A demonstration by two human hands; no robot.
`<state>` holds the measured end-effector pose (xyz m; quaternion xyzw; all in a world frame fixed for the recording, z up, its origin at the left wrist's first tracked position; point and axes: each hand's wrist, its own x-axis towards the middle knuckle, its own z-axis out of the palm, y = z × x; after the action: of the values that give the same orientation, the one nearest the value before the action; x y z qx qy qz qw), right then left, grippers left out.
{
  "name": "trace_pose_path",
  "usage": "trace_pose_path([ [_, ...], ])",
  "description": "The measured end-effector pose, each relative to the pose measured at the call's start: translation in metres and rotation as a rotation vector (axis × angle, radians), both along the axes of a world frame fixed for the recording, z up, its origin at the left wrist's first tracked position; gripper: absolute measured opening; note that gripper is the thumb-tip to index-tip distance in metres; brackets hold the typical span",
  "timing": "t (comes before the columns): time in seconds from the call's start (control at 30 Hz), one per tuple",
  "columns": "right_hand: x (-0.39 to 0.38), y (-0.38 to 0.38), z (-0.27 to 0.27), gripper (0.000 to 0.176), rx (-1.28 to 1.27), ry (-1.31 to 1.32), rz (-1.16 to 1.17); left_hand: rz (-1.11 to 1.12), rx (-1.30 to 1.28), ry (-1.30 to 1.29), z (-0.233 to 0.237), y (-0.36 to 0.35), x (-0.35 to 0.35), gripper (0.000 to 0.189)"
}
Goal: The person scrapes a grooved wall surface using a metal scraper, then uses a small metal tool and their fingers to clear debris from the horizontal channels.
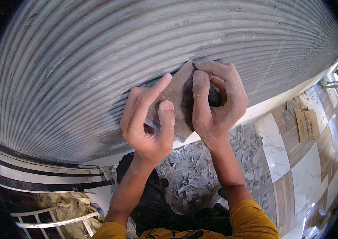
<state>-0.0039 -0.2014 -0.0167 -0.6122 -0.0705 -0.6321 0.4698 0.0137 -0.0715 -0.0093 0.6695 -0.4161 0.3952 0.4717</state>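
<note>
A dusty brown sheet of sandpaper (pixel 179 89) is held in front of a grey ridged wall (pixel 137 47). My left hand (pixel 147 119) grips its left side, thumb on the near face and index finger pointing up along the edge. On the right side, my right hand (pixel 220 99) pinches the sheet with bent fingers and thumb; a dark part shows inside its curl. Grey dust coats the fingers of both hands. The fingertips behind the sheet are hidden.
Grey flakes and debris (pixel 193 171) litter the floor below. To the right, a flattened cardboard piece (pixel 307 125) lies on marble- and wood-patterned tiles (pixel 308 175). A white metal rack (pixel 57 219) and crumpled yellowish sheeting (pixel 67 203) are at the lower left.
</note>
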Motion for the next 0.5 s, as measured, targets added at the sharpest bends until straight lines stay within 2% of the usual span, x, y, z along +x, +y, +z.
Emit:
trace_pose_path([
  [0.17,-0.001,0.0,0.0,0.009,0.041,-0.01,-0.041,0.01,0.049,0.014,0.007,-0.002,-0.004,0.03],
  [0.23,-0.009,-0.003,0.002,0.01,-0.013,0.126,-0.025,0.005,0.039,0.047,0.007,-0.003,-0.006,0.03],
  [0.33,0.002,-0.004,0.0,0.009,0.02,-0.006,-0.063,-0.013,0.018,0.078,0.006,-0.002,-0.008,0.03],
  [0.5,-0.002,-0.001,0.001,0.009,-0.01,0.029,-0.04,-0.023,-0.014,0.035,-0.001,-0.001,-0.005,0.03],
])
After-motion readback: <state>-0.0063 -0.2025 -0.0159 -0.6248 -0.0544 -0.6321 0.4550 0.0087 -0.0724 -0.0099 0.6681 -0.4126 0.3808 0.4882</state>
